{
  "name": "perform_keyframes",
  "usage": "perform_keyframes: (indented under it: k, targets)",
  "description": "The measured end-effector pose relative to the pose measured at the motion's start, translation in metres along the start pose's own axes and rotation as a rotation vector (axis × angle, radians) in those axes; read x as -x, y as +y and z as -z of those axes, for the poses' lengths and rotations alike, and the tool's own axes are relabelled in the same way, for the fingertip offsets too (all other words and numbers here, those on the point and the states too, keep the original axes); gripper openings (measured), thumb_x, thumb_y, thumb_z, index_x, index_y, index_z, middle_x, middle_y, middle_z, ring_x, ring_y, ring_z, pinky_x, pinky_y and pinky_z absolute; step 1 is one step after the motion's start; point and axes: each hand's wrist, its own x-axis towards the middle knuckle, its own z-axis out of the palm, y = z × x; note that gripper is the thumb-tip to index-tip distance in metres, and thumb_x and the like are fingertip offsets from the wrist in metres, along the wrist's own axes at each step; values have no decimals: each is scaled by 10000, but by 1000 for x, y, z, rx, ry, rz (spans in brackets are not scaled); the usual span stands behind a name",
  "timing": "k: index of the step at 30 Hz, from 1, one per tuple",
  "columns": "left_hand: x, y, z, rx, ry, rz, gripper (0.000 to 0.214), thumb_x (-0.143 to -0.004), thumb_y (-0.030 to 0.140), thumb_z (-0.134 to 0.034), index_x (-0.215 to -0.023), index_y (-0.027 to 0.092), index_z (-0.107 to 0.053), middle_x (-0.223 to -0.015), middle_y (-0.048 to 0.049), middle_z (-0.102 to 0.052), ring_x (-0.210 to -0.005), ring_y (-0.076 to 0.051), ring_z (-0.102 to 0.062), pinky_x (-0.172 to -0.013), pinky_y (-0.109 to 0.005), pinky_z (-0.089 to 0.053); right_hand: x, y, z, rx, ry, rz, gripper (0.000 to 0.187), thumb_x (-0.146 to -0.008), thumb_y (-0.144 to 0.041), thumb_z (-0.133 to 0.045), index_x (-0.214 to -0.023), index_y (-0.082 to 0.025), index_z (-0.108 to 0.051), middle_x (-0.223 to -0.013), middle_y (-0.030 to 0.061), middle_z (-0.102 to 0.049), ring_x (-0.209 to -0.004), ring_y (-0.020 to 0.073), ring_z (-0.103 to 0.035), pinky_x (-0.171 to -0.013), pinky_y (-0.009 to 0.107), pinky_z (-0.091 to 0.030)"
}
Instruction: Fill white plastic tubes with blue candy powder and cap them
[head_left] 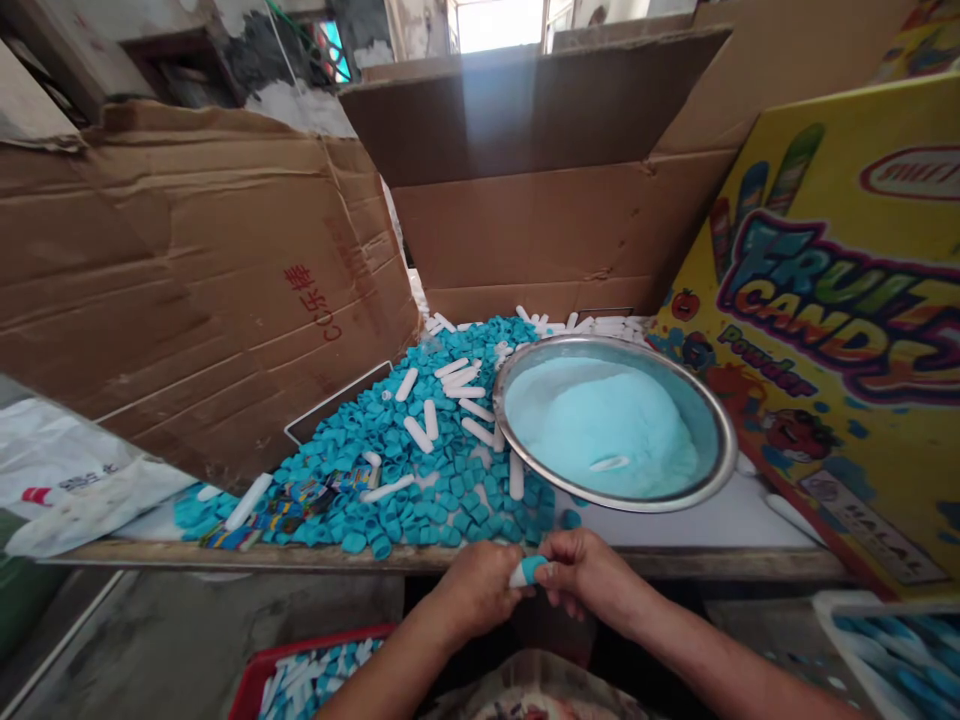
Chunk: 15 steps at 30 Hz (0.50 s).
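Observation:
Just in front of the table edge, my left hand (pixel 486 588) is closed around a small white plastic tube (pixel 517 575). A blue cap (pixel 533 569) sits on the tube's right end, and my right hand (pixel 589 578) pinches it between thumb and fingers. Most of the tube is hidden inside my left hand. Beyond my hands, a pile of loose blue caps (pixel 442 515) covers the table, with several white tubes (pixel 418 434) scattered over it. To the right stands a round metal bowl (pixel 729 450) of pale blue powder (pixel 615 420), a white piece lying in the powder.
Cardboard walls (pixel 225 280) close off the table's left and back. A yellow candy box (pixel 840 330) stands on the right. Below the wooden table edge (pixel 225 555) are a red crate (pixel 251 675) of capped tubes at left and a white crate (pixel 832 615) at lower right.

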Motion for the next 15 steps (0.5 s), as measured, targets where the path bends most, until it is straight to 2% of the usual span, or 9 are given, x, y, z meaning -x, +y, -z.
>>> perform_keyframes:
  k: [3,5,7,9,11,13,15]
  targets:
    - [13,0,-8,61,7,9,170,-761,270,-545,-881,207,-646,-882,-66,-703,-833,-230,-636,-671,-246,-436,2,8,-16,-8,3,24,170,-597,-326,-549,-564,-176,-478,-414,-61,-470,-336,49,-359,-350,171,-259]
    - [30,-7,-11,91,15,92,172,-742,287,-564,-866,206,-650,-863,-72,-707,-812,-245,-643,-647,-253,-442,0,14,-29,-7,-44,91,145,-609,-306,-550,-589,-170,-503,-440,-60,-462,-383,57,-383,-389,175,-283]
    - [54,-26,-14,128,48,213,171,-715,295,-588,-850,211,-651,-839,-63,-710,-778,-247,-648,-629,-255,-445,-3,17,-34,5,-102,127,154,-596,-284,-565,-695,-166,-572,-492,-57,-471,-439,70,-414,-429,182,-310]
    - [88,-58,-20,149,129,342,175,-696,260,-587,-857,229,-649,-852,-41,-711,-794,-235,-646,-663,-255,-453,-5,18,-29,2,-100,117,330,-591,-329,-578,-884,-180,-601,-548,-52,-493,-464,84,-432,-442,194,-324]
    - [131,-99,-36,118,203,530,240,-669,241,-581,-896,246,-657,-893,-41,-714,-869,-253,-634,-749,-293,-460,-6,20,-13,11,-39,95,487,-595,-432,-581,-1014,-185,-579,-582,-38,-515,-469,99,-442,-437,209,-333]
    - [174,-143,-60,92,240,683,319,-654,269,-573,-961,289,-657,-962,-31,-710,-934,-282,-621,-826,-348,-457,-4,25,9,53,29,73,539,-574,-503,-597,-999,-171,-592,-562,-30,-508,-463,106,-437,-434,218,-337]
    - [204,-181,-83,84,231,765,375,-579,245,-598,-928,365,-666,-1024,38,-697,-1024,-300,-590,-899,-383,-439,1,33,31,85,90,60,512,-566,-541,-604,-922,-174,-621,-544,-26,-497,-451,104,-420,-430,221,-338]
